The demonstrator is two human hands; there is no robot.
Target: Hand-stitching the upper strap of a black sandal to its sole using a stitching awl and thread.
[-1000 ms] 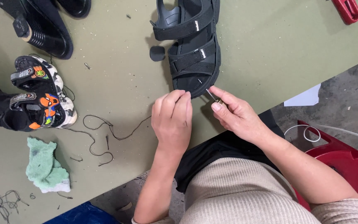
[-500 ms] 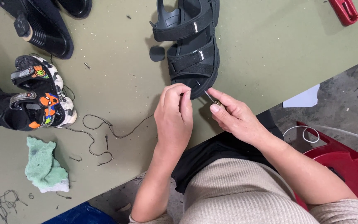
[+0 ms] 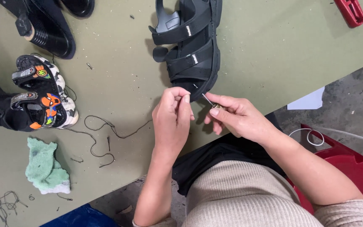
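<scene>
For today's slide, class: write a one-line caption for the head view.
Right hand holds a thin metal tool at a black sandal toe; left hand pinches beside it.

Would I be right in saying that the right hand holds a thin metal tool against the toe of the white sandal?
Not quite: the sandal is black, not white, as the head view shows. The right hand does hold a thin metal tool against its toe.

Left hand (image 3: pixel 172 120): fingers curled, thumb and fingertips pinched together, forearm bare, rising from lower frame edge. Right hand (image 3: pixel 236 117): thumb pressed against forefinger in a closed pinch, wrist angled inward, forearm bare, extending toward lower right corner.
</scene>
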